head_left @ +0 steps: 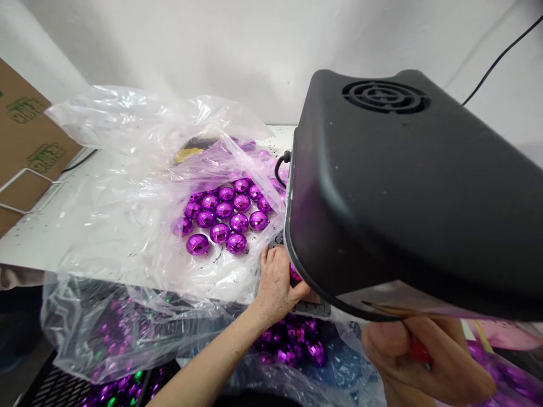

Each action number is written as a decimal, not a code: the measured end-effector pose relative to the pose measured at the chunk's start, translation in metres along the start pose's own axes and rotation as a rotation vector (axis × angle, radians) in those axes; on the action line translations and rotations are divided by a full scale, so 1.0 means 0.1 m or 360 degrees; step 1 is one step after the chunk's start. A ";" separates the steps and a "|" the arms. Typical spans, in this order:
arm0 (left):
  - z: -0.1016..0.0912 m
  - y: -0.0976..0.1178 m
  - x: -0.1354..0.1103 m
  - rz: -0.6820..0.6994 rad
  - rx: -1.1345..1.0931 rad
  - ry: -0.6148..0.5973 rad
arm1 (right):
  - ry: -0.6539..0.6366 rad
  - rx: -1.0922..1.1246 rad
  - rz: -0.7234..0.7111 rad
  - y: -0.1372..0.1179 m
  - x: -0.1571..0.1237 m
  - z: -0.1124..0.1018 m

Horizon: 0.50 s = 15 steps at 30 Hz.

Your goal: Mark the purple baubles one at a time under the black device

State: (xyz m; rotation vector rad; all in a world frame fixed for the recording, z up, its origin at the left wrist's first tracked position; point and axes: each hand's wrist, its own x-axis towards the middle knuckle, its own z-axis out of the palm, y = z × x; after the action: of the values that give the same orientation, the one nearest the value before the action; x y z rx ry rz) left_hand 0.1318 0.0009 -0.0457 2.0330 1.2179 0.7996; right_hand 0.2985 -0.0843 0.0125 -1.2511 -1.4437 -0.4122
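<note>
Purple balls (224, 210), green-lettered cardboard box (26, 131)

Mirror-glossy, faceted purple balls (240, 223) flash away against shiny, crinkled clear plastic sheeting (97, 226), the black housing (403, 186) goes smooth and satin-matt like moulded plastic, the box (55, 133) dull brown cardboard, the tabletop (29, 240) smooth white.

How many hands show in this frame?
2: the left hand at the left edge of the machine, beside a purple ball; the right hand below the machine, partly hidden, around a red item. No others show.
</note>
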 end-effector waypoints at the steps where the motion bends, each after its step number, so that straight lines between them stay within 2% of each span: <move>1: 0.01 0.00 0.00 -0.0003 0.0010 0.0015 | 0.0051 -0.0008 -0.0035 0.01 0.01 0.01; 9: -0.05 0.07 0.01 0.0034 0.0028 0.0046 | 0.0397 -0.0209 -0.0204 0.03 0.10 0.15; 12: -0.03 0.06 0.01 0.0077 0.0057 0.0091 | 0.0429 -0.0351 -0.0219 0.02 0.14 0.20; 15: 0.00 0.02 0.01 0.0128 0.0122 0.0096 | 0.0453 -0.0332 -0.0227 0.01 0.17 0.23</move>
State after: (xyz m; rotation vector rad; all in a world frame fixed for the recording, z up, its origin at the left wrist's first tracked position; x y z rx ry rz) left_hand 0.1333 0.0006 -0.0438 2.1456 1.2239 0.8705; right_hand 0.2910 -0.0572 0.0200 -1.2003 -1.2724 -0.8219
